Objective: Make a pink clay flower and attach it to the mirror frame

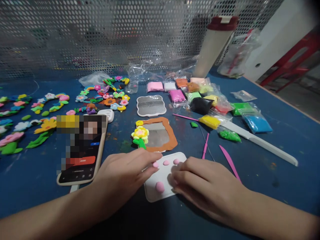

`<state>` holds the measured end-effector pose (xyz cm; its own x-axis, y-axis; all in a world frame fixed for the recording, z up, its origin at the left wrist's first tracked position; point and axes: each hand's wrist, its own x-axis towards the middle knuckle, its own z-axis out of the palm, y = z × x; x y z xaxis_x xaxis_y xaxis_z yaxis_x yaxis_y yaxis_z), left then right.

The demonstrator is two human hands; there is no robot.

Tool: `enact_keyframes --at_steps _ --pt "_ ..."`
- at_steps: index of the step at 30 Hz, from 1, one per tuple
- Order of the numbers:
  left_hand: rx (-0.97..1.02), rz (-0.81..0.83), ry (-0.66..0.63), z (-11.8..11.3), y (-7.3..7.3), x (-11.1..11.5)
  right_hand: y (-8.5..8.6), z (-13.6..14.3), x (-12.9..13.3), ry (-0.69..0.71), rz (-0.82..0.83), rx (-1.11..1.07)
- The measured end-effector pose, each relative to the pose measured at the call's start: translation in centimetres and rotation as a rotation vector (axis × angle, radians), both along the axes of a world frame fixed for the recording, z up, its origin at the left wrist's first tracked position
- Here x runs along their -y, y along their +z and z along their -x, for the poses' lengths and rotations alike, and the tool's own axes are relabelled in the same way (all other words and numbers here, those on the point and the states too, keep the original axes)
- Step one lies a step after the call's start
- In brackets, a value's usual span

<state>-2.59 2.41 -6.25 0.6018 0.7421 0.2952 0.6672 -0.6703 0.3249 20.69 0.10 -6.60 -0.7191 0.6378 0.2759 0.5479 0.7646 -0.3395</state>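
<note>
Head view, blue table: a worn, paint-flecked top (275, 183) carrying everything within reach.
Perforated screen: rigid metal-looking sheet (100, 33) full of round holes, standing along the far edge like a backstop.
Tumbler: tall pale cylinder with a dark red lid (208, 50), at the back, probably to keep it away from the working spot.
Right hand: bent over the right side of the panel (205, 176), fingers curled together, seemingly steadying it; whether they grasp anything beneath I cannot tell.
Left hand: at the panel's left edge (132, 166), thumb and forefinger parted on either side of the leftmost pink dab; whether they pinch it I cannot tell.
Phone: lying face up beside the left forearm (82, 150), screen lit, perhaps angled for easy viewing.
White panel: smooth, round-cornered, flat on the table between both hands (165, 173), a clean bed for soft pieces.
Brown frame: matte, uneven clay border around a grey pane (172, 136), just beyond the panel, a yellow flower on its left side.
Pink ball: rounded, soft-looking lump on the panel's near part (160, 187).
Pink dabs: three small ovals in a row along its far part (166, 162), spaced apart, likely so they don't stick together.
</note>
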Motion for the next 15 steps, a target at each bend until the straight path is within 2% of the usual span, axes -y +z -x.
enact_keyframes --at_steps 5,8,13,15 --pt "0.026 0.050 -0.028 -0.1 -0.2 -0.2 1.2 0.0 -0.3 -0.014 0.122 -0.158" --pt "0.037 0.049 -0.022 -0.4 0.2 -0.1 1.6 0.3 -0.7 -0.111 0.182 -0.295" --pt "0.005 -0.123 0.072 -1.6 1.7 0.0 2.2 1.8 -1.5 -0.249 0.329 -0.491" --pt "-0.001 -0.179 0.061 -1.9 2.1 0.0 2.4 2.2 -1.6 -0.278 0.361 -0.562"
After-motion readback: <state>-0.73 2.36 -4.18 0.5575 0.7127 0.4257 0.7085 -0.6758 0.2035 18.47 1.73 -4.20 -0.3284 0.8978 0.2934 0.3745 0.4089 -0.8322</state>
